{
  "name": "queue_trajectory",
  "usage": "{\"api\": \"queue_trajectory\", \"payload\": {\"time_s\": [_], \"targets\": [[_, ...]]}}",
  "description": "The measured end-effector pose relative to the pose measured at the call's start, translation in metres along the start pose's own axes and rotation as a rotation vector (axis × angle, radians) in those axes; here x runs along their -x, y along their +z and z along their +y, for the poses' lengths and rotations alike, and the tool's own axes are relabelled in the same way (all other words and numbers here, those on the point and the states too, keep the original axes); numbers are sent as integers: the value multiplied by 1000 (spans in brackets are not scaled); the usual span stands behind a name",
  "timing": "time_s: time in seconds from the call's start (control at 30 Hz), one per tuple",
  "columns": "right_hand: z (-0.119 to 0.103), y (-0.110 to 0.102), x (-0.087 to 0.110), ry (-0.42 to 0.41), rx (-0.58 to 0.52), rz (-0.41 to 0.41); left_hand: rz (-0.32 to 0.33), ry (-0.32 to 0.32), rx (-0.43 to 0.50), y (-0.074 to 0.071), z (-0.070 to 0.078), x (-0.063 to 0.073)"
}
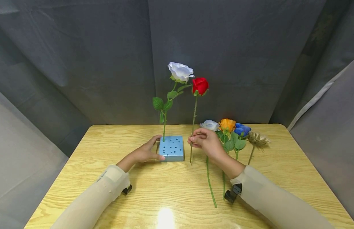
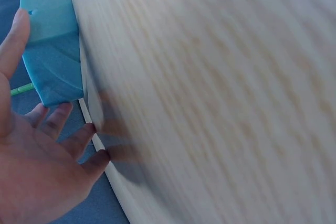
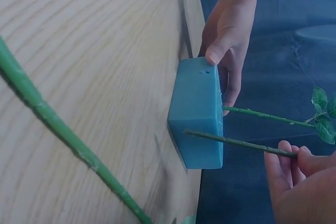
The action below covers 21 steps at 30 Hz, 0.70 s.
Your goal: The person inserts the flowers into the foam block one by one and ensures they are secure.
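A blue foam block [image 1: 171, 148] with several small holes sits on the table. My left hand [image 1: 146, 152] holds its left side, thumb on the front corner and fingers toward the back; the thumb [image 2: 20, 30] also shows against the block in the left wrist view. From the block's back left rises a white rose [image 1: 180, 72] on a leafy green stem. Between thumb and fingertips, my right hand [image 1: 209, 142] pinches the stem of a red rose [image 1: 200, 86], held upright just right of the block. That stem's lower end [image 3: 191, 132] overlaps the block in the right wrist view.
On the right, partly behind my right hand and forearm, lie another white rose [image 1: 210, 125], an orange flower [image 1: 227, 125], a blue flower [image 1: 242, 129] and a dried-looking brownish flower [image 1: 257, 140]. Long stems [image 1: 210, 184] reach toward the front. A grey curtain [image 1: 108, 63] hangs behind the table.
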State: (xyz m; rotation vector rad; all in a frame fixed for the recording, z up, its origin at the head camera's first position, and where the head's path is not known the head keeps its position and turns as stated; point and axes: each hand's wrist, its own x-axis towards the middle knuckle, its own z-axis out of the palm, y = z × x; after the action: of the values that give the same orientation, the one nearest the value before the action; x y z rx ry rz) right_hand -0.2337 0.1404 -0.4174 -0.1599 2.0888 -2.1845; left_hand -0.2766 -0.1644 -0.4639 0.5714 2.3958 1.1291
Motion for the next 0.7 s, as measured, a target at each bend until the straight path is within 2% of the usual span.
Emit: {"api": "queue_trajectory", "payload": {"time_s": [0.7], "targets": [[-9,18,-21,-116,24,30,15,-4,-8,2,0,-1]]}}
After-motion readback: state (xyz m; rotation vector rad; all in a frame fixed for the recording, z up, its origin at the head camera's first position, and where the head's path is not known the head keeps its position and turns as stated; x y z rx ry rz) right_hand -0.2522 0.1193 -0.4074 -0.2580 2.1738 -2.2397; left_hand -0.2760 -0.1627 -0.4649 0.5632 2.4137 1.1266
